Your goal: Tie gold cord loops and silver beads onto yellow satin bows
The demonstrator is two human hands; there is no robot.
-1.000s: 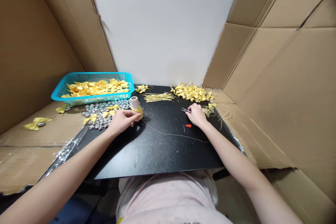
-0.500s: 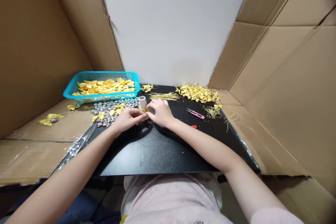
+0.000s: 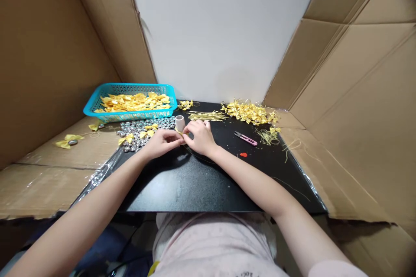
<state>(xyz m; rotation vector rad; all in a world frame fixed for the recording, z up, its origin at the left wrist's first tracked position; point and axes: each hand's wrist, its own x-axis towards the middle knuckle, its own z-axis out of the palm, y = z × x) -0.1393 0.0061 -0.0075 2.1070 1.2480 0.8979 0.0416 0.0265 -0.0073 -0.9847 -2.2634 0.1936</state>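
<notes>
Yellow strand (image 3: 180,133) just left of frame centre, by the white cone (image 3: 180,122); left hand (image 3: 161,143) and right hand (image 3: 200,137) fingertips meet, both grips apparently pinching it; fine finger work looks in hand; next move probably calls for steady tension.

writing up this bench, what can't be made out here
Head view:
Whatever sits between the bare left hand and bare right hand: mostly covered by them.
Base of the off-white tapered cone: behind the hands.
Floor of the blue plastic mesh basket: under yellow fabric pieces.
Dark lettering on the pale pink fabric top: small, cut by the bottom edge.
</notes>
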